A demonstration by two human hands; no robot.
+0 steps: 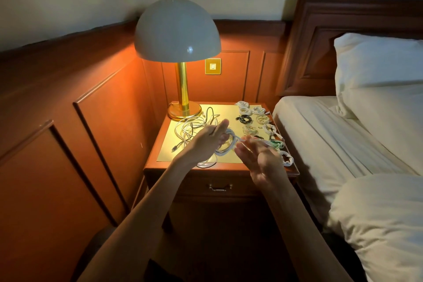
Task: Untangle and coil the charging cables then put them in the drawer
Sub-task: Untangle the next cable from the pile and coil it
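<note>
A white cable coil [225,147] hangs above the nightstand [201,170], held in my left hand [211,138], whose fingers curl round its loops. My right hand [258,158] pinches the free end of that cable just right of the coil. A tangle of white and black cables [194,127] lies on the left of the top, near the lamp base. Several finished coils [256,113], white, black and green, lie along the right side. The drawer [219,186] below, with a metal handle, is closed.
A brass lamp [180,52] with a white dome shade stands at the nightstand's back left. Wood panelling runs behind and to the left. A bed [343,135] with white sheets and pillows lies close on the right.
</note>
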